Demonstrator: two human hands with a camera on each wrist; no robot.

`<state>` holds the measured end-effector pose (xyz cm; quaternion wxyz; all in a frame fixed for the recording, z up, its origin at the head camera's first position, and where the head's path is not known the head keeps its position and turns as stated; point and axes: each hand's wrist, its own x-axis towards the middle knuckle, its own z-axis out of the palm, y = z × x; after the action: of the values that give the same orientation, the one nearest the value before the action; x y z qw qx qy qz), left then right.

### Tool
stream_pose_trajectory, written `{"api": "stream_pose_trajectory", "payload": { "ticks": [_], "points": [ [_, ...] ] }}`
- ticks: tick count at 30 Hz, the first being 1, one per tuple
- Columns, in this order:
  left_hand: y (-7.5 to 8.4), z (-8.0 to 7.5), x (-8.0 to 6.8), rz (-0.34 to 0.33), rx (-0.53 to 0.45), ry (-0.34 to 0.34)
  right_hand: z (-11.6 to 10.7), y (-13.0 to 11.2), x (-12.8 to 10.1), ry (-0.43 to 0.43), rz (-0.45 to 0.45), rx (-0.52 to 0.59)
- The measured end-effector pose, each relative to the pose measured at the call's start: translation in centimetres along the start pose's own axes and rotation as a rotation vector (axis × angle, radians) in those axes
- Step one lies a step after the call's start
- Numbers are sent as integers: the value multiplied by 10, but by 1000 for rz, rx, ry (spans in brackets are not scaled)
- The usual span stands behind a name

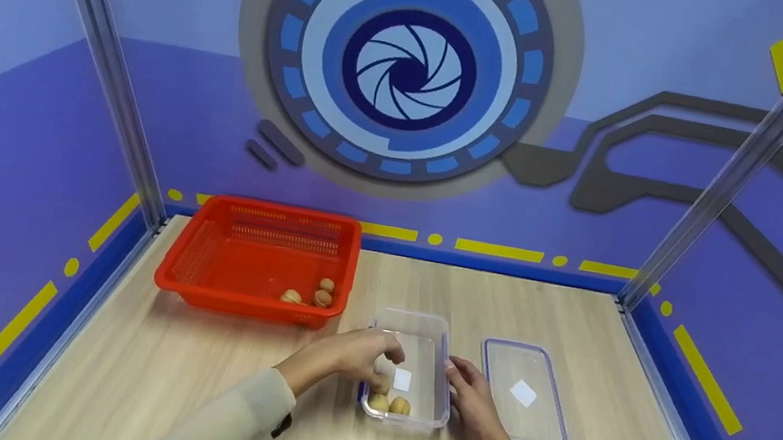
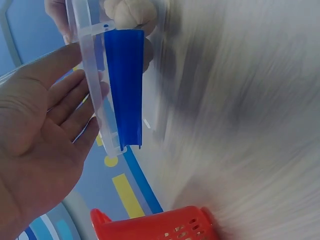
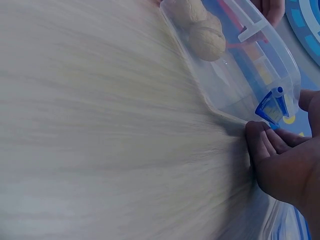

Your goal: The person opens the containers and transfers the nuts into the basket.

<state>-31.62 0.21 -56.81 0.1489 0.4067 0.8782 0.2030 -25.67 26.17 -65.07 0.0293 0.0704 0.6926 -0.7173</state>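
Resting over clear container (image 1: 426, 331), left hand (image 1: 351, 355) fingers (image 2: 75, 95) relaxed, nearly straight, gripping nothing, alongside container's left wall. Right hand (image 1: 470, 397) fingertips (image 3: 260, 137) curled against container's right wall by blue clip; firm grasp cannot be told. Container centre-front on wooden table (image 1: 204, 377), three walnuts (image 1: 389, 401) inside near end. Lid (image 1: 523, 396) flat just right. Red basket (image 1: 258, 259) behind left, three walnuts inside.
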Motion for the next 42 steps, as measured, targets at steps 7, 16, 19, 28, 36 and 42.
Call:
{"api": "stream_pose_trajectory", "payload": {
  "ticks": [7, 16, 19, 28, 36, 42],
  "points": [
    [3, 2, 4, -5, 32, -36, -2, -1, 0, 14, 2, 5],
    [3, 9, 7, -28, 94, -58, -1, 0, 0, 7, -3, -6],
    [4, 10, 8, -6, 143, -52, -1, 2, 0, 9, 2, -1],
    [9, 15, 8, -18, 258, -35, 0, 4, 1, 30, -14, 4],
    [13, 17, 9, -51, 295, -34, 0, 4, 2, 24, -14, 0],
    [15, 17, 9, -64, 336, -24, 0, 4, 2, 17, -23, 4]
  ]
}}
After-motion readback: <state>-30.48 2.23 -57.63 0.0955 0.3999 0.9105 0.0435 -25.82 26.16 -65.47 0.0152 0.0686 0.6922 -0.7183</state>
